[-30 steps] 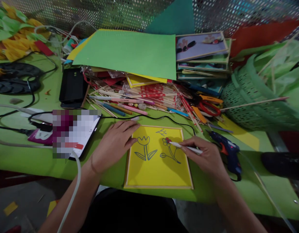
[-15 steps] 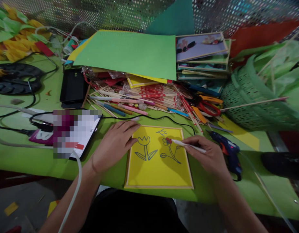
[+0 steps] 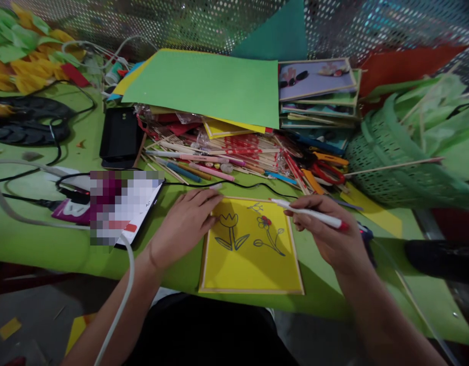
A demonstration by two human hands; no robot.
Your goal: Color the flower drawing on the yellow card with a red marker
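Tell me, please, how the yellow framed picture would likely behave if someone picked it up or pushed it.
The yellow framed picture would probably stay fairly stiff, edged by pale strips; it looks thin, so likely light. Lying flat, it should probably slide rather than roll.

Before you on the table (image 3: pixel 28 246) lies the frame (image 3: pixel 253 272), your left hand (image 3: pixel 188 218) at its far left corner, your right hand (image 3: pixel 329 231), with the marker (image 3: pixel 320 217), near its far right. Left is the tablet (image 3: pixel 143 211); far, pens (image 3: pixel 211 171), then paper (image 3: pixel 207 86); far right, the basket (image 3: pixel 375 147). Beside your right hand, partly hidden, is probably a glue gun (image 3: pixel 366 232).
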